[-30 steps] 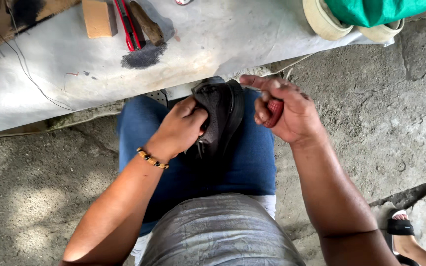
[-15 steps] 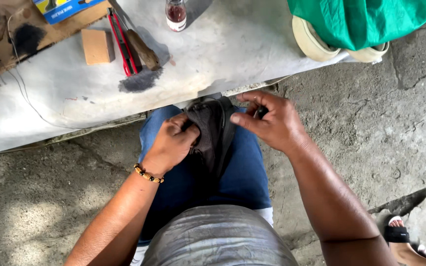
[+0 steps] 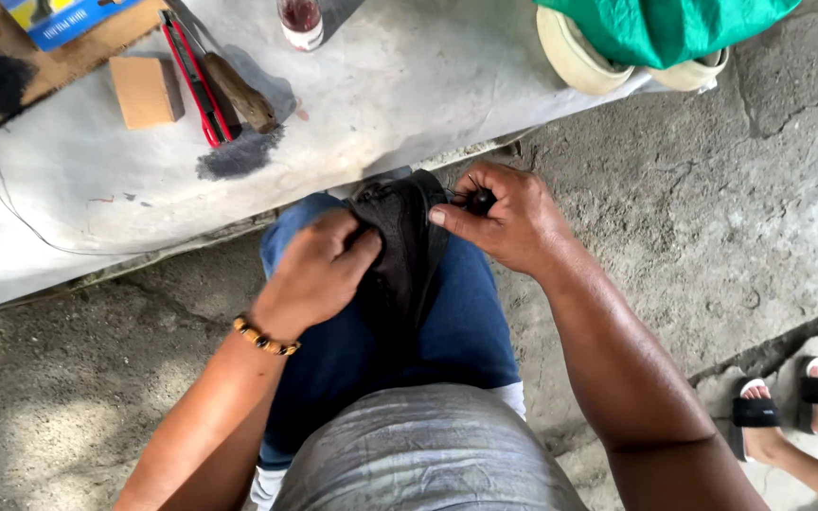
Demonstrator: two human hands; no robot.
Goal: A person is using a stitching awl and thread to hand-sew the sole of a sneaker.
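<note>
A black shoe (image 3: pixel 400 248) is held on the lap at frame centre. Left hand (image 3: pixel 319 270) is closed over its upper; right hand (image 3: pixel 508 220) is pinched shut on a small dark tool (image 3: pixel 480 200). Firm bracing against the knee is advised.

A black shoe (image 3: pixel 401 248) is held on the lap between both hands. It is gripped from the side by the left hand (image 3: pixel 319 274), fingers curled over its upper. A small dark object is pinched at the shoe's far edge by the right hand (image 3: pixel 508 222). Beyond the hands, a red-handled tool (image 3: pixel 197 87), a wooden block (image 3: pixel 147 91) and a small bottle (image 3: pixel 301 21) are seen on a grey sheet (image 3: pixel 409 85).
</note>
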